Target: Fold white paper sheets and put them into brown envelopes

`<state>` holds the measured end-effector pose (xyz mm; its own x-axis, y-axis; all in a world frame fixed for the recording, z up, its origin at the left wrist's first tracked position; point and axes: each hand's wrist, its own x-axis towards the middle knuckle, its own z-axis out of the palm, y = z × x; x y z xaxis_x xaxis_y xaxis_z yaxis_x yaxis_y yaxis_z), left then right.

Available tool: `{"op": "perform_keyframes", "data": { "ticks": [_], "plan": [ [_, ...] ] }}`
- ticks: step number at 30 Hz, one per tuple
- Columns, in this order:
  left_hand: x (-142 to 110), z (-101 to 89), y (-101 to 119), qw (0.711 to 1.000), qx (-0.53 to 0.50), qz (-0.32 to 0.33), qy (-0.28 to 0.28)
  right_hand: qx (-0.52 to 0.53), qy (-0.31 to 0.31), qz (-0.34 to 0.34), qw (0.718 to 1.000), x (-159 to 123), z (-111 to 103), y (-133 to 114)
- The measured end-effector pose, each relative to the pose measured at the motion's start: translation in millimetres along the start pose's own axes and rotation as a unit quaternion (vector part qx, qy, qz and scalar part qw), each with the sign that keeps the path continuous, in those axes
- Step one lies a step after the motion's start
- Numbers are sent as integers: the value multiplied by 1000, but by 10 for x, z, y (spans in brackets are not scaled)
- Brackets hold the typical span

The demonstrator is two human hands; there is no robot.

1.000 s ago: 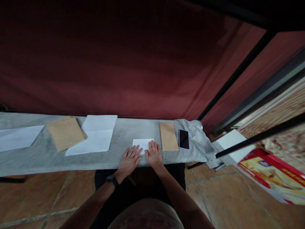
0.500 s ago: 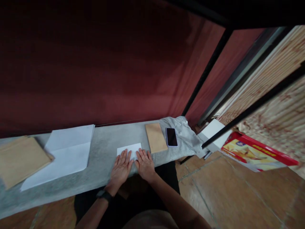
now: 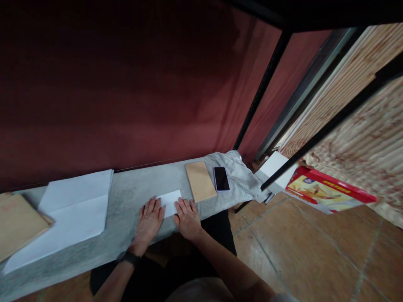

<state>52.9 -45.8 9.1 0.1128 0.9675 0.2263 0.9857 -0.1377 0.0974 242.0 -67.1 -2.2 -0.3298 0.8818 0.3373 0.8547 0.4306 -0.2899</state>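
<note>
A small white piece of paper (image 3: 168, 202), seemingly folded, lies on the grey cloth-covered bench (image 3: 135, 193). My left hand (image 3: 150, 219) rests flat at its left edge, fingers stretched out. On the opposite edge lies my right hand (image 3: 188, 216), also flat with fingers extended. Both hands press down rather than grip, and the middle of the paper shows between them. Just right of the right hand sits a flat tan paper packet (image 3: 200, 181), and beyond it a phone (image 3: 221, 179) with a dark screen.
Large white sheets (image 3: 78, 209) lie to the left, partly under brown paper envelopes (image 3: 20, 224). A dark red wall (image 3: 126, 105) rises behind the bench. At right are a black metal bar (image 3: 315, 140) and a red and yellow box (image 3: 327, 191) over the tiled floor.
My hands have slid apart towards the paper's two edges, uncovering more of its middle. The whole view has shifted slightly, so things on the bench appear further left.
</note>
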Motion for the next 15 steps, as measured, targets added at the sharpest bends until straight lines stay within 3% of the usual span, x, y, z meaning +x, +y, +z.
{"op": "perform_keyframes", "data": {
  "ticks": [4, 11, 13, 15],
  "plan": [
    [266, -90, -76, 1000, -22, -4, -14, -3, 11, -2, 1000, -2, 33, 7],
    [626, -234, -234, 992, -88, -27, -89, 9, 23, -2, 1000, -28, 30, 30],
    [657, -326, -225, 987, -133, -50, -73, 20, 31, 2, 999, -30, 27, 45],
    [649, -460, -193, 982, -175, -65, -18, 35, 41, 15, 998, -25, 31, 62]
  ]
}}
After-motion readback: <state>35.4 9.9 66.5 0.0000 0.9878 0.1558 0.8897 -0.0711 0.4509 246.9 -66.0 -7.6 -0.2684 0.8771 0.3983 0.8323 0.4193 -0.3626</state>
